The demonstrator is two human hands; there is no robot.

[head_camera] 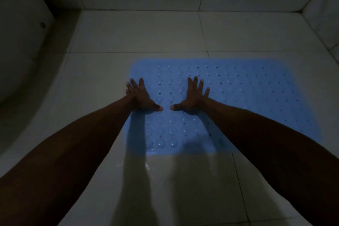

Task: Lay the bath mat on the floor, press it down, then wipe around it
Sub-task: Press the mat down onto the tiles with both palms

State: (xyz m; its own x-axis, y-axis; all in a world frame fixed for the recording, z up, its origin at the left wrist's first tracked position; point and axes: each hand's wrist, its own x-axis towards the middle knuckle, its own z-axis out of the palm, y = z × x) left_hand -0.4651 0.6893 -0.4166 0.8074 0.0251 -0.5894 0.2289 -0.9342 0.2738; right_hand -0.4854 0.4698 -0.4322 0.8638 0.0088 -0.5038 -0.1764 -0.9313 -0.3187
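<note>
Bath mat (238,97) lies flat on the tiled floor (137,33), long axis left-right. I read this as mid-press. Left hand (141,97) sits at the mat's left edge, right hand (192,99) just beside it, fingers spread, palms down, pinching nothing. Most unpressed mat lies right of my right fingertips; right hand nearer. Open tile beyond and left; walls farther out.

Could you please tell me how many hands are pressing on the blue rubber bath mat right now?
2. The left hand lies flat at the blue perforated rubber bath mat's left edge; the right hand lies flat just beside it, nearer the middle.
</note>
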